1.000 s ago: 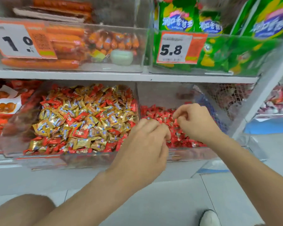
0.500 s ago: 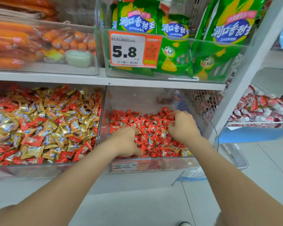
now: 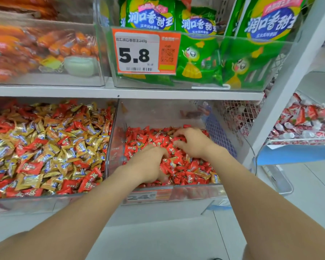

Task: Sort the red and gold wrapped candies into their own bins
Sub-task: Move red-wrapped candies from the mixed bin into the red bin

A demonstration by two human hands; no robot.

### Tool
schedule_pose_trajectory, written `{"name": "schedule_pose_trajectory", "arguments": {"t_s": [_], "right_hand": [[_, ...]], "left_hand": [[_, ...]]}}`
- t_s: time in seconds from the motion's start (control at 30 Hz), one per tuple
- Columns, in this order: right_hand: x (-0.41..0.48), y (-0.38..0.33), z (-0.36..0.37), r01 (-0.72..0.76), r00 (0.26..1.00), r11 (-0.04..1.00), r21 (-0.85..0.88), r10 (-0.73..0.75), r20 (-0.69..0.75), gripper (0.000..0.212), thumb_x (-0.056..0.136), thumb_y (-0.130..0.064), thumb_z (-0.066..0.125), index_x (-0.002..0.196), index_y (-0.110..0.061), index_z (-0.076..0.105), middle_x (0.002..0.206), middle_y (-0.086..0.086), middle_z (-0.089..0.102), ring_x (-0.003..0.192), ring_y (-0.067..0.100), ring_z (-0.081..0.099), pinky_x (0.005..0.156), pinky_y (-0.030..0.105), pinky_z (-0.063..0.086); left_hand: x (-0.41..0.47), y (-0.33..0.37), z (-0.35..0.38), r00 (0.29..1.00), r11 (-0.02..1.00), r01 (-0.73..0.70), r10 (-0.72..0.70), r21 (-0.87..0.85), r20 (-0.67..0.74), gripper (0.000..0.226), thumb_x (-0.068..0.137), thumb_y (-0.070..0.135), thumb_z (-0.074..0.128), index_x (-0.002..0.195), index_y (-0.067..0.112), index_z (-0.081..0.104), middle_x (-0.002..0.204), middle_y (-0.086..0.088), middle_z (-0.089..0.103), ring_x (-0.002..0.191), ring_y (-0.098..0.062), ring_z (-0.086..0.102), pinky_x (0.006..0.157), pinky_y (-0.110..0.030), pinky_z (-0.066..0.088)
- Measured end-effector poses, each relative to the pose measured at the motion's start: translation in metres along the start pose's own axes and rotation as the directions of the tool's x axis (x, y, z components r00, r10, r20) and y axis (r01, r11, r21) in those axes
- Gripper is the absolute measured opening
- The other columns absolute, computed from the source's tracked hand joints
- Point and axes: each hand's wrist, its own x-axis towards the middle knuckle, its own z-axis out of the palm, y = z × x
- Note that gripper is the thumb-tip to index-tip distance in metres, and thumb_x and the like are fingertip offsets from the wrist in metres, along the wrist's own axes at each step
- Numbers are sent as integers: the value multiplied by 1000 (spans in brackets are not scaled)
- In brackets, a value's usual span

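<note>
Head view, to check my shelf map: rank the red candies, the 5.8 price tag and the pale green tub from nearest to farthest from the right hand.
1. red candies: in the lower clear bin, with the right hand curled into them.
2. 5.8 price tag: one level up, slightly left.
3. pale green tub: upper level, far left.

Left bin (image 3: 45, 203), clear plastic, heaped high; gold candies (image 3: 68, 152) with blue print on the wrappers, jumbled with plenty of red ones, lying every way up, piled right against the shared wall; right bin (image 3: 158, 113) just beside it, clear too, with a lower, looser heap of red candies (image 3: 188, 167) across its floor and its back wall bare above them; a few gold strays sit near its front right corner.
</note>
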Motion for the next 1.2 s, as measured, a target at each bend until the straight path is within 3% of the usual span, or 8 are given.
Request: {"name": "schedule_pose_trajectory", "arguments": {"t_s": [0.17,0.33,0.5,0.63,0.73,0.9,1.1,1.2], "right_hand": [[-22,-7,-19,31,998,942,333,-10,-65,12,99,-32,73,109,-25,75,105,-8,73,89,10,68,83,29,53],[-50,-11,-25,-37,997,837,546,69,-39,19,106,-34,61,122,-25,68,116,1,69,106,22,68,96,37,55],[-64,-12,-23,-120,982,715,689,190,-25,24,109,-36,56,123,-19,66,81,3,58,58,16,55,61,35,56],[-73,-18,-21,-168,972,551,818,229,46,18,107,-25,61,117,-12,66,113,19,61,81,35,77,67,43,65],[-74,-18,-18,-160,977,593,789,207,42,16,105,-19,64,118,-9,66,110,21,62,84,43,77,64,48,66],[-70,-12,-21,-141,974,710,690,223,-31,19,106,-24,64,121,-13,68,76,13,68,62,21,64,61,35,55],[-70,-9,-25,-171,982,806,567,183,37,26,106,-36,62,125,-19,67,75,5,58,62,16,56,56,31,51],[-75,-8,-28,-22,998,988,155,30,-54,31,107,-35,59,131,-15,63,64,-8,56,49,4,51,50,19,37]], "left_hand": [[7,3,0,990,997,-51,44,-53,-134,38,84,28,87,119,24,72,106,-1,61,108,-24,59,85,-31,42],[1,12,-10,991,990,-53,36,-134,-127,26,95,29,76,117,17,68,84,5,53,94,-21,48,80,-33,38],[-17,21,-14,990,952,-25,-20,-307,-141,18,101,37,67,106,20,65,90,-2,65,70,-14,56,60,-31,43],[-27,19,-13,984,923,17,-83,-383,-156,27,100,46,66,106,21,60,99,6,59,88,-18,57,74,-34,43],[-29,17,-13,983,942,34,-92,-335,-159,27,100,46,66,106,22,57,97,5,58,84,-16,56,68,-33,41],[-31,16,-17,985,924,32,-94,-381,-145,15,102,40,65,94,27,69,91,6,56,66,-29,70,54,-27,50],[-28,12,-15,990,966,-10,-27,-258,-139,10,102,22,67,110,26,72,121,2,67,111,-28,67,83,-34,54],[-25,12,-12,992,990,-66,52,-120,-115,33,99,22,72,131,26,68,140,0,63,134,-26,51,109,-39,41]]}}
